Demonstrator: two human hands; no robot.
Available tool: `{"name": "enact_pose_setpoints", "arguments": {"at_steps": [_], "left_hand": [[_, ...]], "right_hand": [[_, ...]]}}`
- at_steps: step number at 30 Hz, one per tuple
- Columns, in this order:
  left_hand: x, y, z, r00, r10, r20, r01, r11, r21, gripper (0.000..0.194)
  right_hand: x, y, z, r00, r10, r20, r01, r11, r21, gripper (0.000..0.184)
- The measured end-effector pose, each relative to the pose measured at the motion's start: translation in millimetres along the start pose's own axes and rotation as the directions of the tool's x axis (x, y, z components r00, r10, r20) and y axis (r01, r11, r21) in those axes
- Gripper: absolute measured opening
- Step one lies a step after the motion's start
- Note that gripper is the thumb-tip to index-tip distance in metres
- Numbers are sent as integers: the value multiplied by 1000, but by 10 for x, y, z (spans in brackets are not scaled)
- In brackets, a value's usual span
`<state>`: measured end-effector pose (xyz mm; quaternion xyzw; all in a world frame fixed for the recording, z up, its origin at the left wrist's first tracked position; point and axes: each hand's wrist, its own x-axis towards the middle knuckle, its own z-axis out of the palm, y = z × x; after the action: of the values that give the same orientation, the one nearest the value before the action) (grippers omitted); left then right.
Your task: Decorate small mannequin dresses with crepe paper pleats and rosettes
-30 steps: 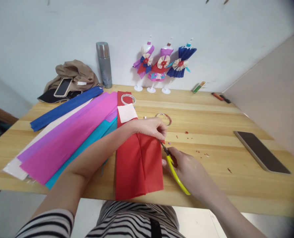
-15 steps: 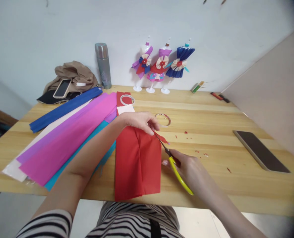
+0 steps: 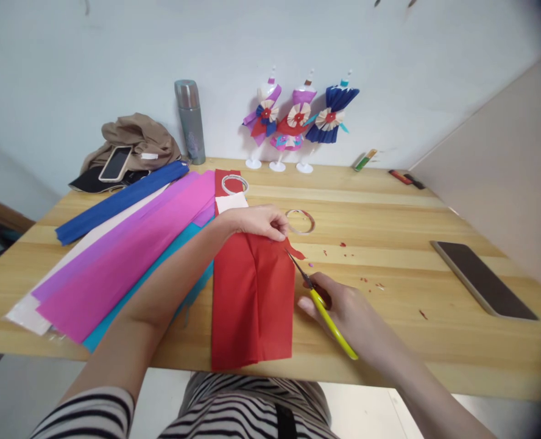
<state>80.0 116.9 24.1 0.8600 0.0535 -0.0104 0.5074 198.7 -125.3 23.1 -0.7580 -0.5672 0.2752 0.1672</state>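
Left hand (image 3: 262, 223) on the red sheet (image 3: 236, 292), scissors (image 3: 329, 323) in the right hand (image 3: 343, 308)

Your left fingertips are closed in a pinch on the top edge of the red sheet, near its right corner. The sheet lies directly below that pinch, spreading toward you to the near edge of the table (image 3: 412, 341), with a fold line running down its middle. Your right hand is wrapped around the yellow handles, to the right of the sheet and nearer to you than the pinch. The blades point up and left from your grip, and their tips meet the sheet just below your left fingertips; how far they are parted, I cannot tell. A narrow red strip (image 3: 297, 250) runs out to the right of the pinch, above the blades.

Just beyond your left hand, a pale square (image 3: 231, 201) shows partly, with 1 silvery ring (image 3: 223, 185) farther off. A 2nd ring (image 3: 300, 233) lies near the pinch, beyond it and to the right. Red scraps (image 3: 342, 244) are scattered beyond your right grip, and a dark tablet (image 3: 483, 279) lies well to its right. Left of the pinch, magenta (image 3: 137, 250) and teal sheets (image 3: 137, 286) fan out, the teal partly under your forearm. Far beyond both grips stand 3 decorated figures (image 3: 300, 116).
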Motion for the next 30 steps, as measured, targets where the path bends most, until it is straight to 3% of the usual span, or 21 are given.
{"name": "enact_pose_setpoints", "arguments": {"at_steps": [16,24,30], "left_hand": [[18,18,30,998,-62,-24,61,997,-44,2],[0,85,51,998,-50,32,52,996,-71,28],[45,151,115,1000,-29,-5,29,997,72,7]], "right_hand": [[126,-23,68,1000,6,29,-4,998,-65,35],[136,-18,77,1000,-20,2,20,999,-29,33],[141,-28,87,999,-29,-21,28,997,-69,34]]}}
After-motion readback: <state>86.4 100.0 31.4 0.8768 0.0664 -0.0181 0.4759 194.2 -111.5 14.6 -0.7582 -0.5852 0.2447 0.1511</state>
